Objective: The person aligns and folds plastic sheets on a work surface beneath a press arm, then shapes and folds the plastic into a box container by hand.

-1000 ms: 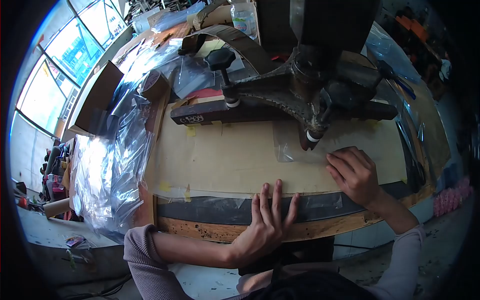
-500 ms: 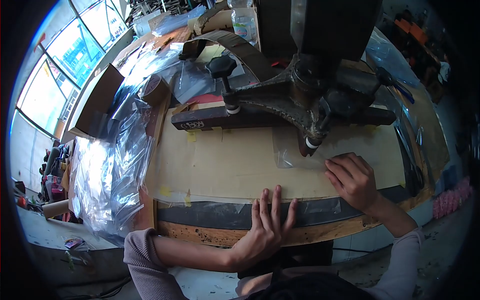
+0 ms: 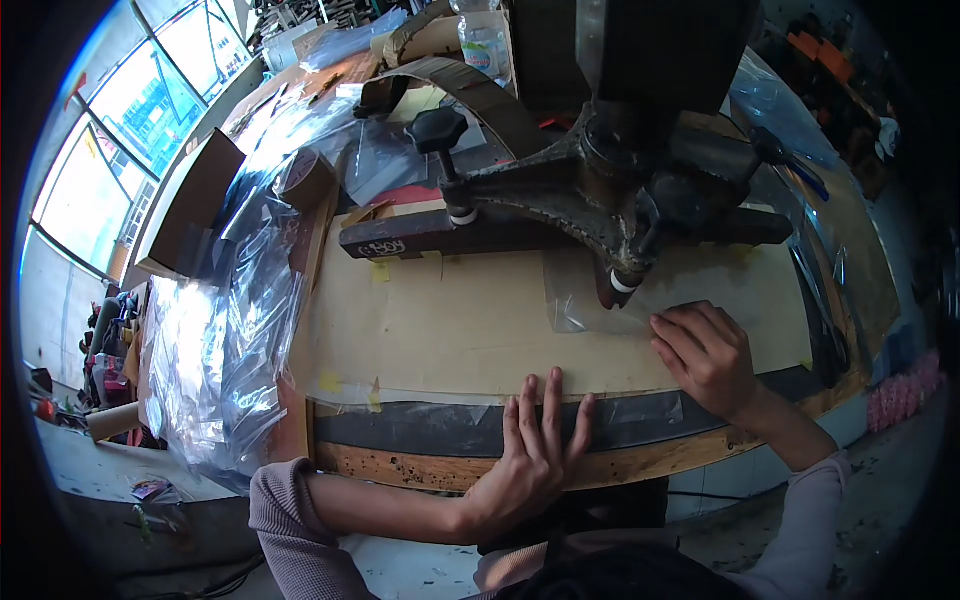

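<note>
My left hand lies flat at the near edge of the board, fingers spread, its fingertips on the tan sheet and the dark strip below it. With its fingers pinched together, my right hand grips the right edge of a clear plastic sheet. That sheet lies on the tan surface, partly under the metal tip of the dark machine. A dark metal bar with chalk-like lettering crosses the board behind it.
On the left lies a heap of shiny clear plastic, with a cardboard box and a tape roll beyond. A plastic bottle stands at the back. Scissors-like dark handles rest at the right edge.
Both hands keep nearly the same place and pose. The view has shifted very slightly; the plastic sheet still lies under the machine's tip.
</note>
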`<action>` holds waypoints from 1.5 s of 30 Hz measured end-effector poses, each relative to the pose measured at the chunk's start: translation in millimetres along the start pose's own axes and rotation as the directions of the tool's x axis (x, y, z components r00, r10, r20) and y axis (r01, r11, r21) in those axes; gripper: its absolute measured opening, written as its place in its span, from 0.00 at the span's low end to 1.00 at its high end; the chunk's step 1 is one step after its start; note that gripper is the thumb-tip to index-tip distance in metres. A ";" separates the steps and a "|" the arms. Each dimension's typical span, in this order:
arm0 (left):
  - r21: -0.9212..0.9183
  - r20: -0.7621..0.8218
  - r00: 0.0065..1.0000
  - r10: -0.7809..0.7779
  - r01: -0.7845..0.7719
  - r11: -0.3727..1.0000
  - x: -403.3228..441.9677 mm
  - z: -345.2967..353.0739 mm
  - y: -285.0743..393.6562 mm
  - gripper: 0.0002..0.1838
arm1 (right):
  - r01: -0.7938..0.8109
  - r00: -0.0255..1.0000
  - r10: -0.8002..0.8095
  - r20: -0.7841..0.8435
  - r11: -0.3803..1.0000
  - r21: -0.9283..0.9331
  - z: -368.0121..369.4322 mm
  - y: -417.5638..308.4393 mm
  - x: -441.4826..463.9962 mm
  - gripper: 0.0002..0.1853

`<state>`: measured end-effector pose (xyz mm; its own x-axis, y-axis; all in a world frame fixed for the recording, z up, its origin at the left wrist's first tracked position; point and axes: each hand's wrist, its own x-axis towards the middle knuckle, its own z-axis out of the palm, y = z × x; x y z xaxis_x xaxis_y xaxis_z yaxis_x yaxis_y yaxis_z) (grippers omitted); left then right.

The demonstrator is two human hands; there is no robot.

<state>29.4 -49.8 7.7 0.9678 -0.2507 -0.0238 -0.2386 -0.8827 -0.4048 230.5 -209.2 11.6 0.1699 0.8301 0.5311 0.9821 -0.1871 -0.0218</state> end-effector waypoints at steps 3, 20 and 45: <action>-0.046 -0.006 1.000 -0.012 0.012 0.999 -0.4 1.3 0.8 0.30 | -0.001 1.000 0.001 -0.003 1.000 -0.003 -0.3 -0.1 0.0 0.14; -0.009 0.006 1.000 -0.011 0.011 1.000 -0.7 -0.1 1.9 0.29 | -0.004 1.000 0.004 -0.010 1.000 -0.004 0.4 0.1 -0.2 0.13; 0.036 -0.028 0.999 -0.040 0.041 0.999 -1.0 1.0 7.0 0.35 | 0.050 0.997 -0.056 -0.047 0.992 -0.116 2.6 -3.0 3.2 0.15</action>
<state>26.8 -55.3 4.0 0.9739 -0.2262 0.0184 -0.1956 -0.8776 -0.4377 228.3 -204.6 11.1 0.1108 0.8138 0.5704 0.9733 -0.2051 0.1036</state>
